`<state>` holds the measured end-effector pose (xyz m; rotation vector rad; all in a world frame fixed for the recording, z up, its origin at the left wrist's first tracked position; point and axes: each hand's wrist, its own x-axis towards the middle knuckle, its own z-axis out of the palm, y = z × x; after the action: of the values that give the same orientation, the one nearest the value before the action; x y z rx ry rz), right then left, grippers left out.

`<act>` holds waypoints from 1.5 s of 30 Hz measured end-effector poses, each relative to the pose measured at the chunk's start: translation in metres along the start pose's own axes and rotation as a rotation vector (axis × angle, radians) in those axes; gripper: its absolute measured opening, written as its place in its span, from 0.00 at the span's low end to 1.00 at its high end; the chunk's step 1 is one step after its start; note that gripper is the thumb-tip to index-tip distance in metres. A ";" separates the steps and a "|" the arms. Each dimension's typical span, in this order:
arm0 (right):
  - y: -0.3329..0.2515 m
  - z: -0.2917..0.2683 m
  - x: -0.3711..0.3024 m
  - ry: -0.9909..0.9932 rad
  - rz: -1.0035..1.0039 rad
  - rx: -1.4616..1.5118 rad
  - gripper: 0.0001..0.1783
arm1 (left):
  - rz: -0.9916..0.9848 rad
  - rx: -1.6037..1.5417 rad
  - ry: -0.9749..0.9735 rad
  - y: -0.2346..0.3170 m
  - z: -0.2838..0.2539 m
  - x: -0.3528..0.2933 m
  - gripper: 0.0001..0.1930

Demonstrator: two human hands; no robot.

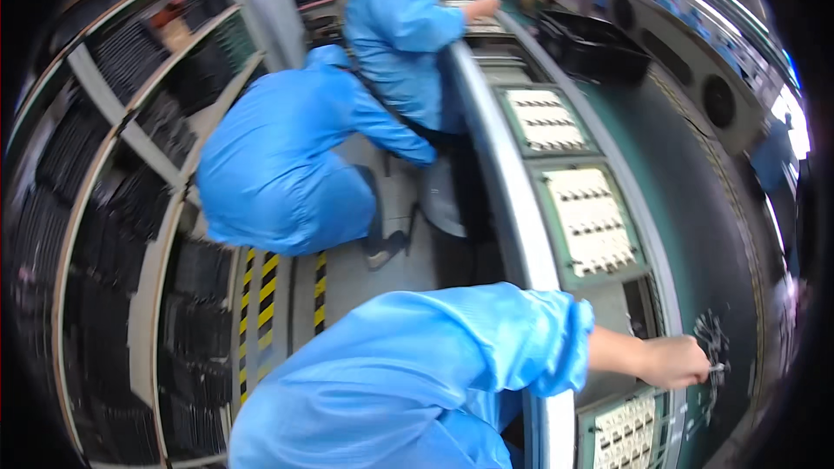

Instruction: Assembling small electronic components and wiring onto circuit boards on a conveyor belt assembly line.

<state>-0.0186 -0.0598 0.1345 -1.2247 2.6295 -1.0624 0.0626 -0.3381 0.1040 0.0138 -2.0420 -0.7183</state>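
Assembly line, metal rail (499, 148) running up the middle. Wearer's left arm, blue sleeve (417, 347), enters from the lower edge and reaches right, across the rail and the line. Left hand (673, 362) beyond the nearer trays, fingers curled narrow. A small pale piece (718, 368) juts from the fingertips, apparently pinched there; blur hides its exact shape. Piece sits over the dark green surface (686, 208), right of the line, with loose small bits (712, 334) scattered close around it. Right hand out of view; its state cannot be told.

Nearest the wrist, below it: a white panel (624, 436) in a green frame, cut by the lower edge. Above the forearm, a middle panel (595, 224), same kind, dark parts in rows; beyond that, a farther panel (546, 119), likewise framed.

Two co-workers in blue left of the rail. Crouching co-worker (287, 156): back to the camera, one arm stretched low toward a grey rounded object (445, 200). Farther co-worker (400, 35): beside the line, forearm over it. Black bin (599, 48) at the far end of the green surface. Left side: pale-framed rack (113, 113) filled with dark stacks; black-and-yellow tape (268, 291) on the floor alongside.
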 end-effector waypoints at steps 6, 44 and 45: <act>0.012 0.002 -0.008 0.019 0.120 0.160 0.11 | 0.026 -0.034 -0.088 0.016 0.007 -0.006 0.04; 0.027 0.006 0.002 0.068 -0.351 0.074 0.07 | 0.126 0.077 -0.041 0.008 0.018 -0.009 0.03; 0.029 0.004 0.003 0.158 -0.429 0.085 0.08 | 0.127 0.073 -0.043 0.009 0.018 -0.009 0.03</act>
<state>-0.0387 -0.0506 0.1145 -1.8056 2.4516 -1.3645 0.0562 -0.3199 0.0941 -0.0890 -2.0886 -0.5693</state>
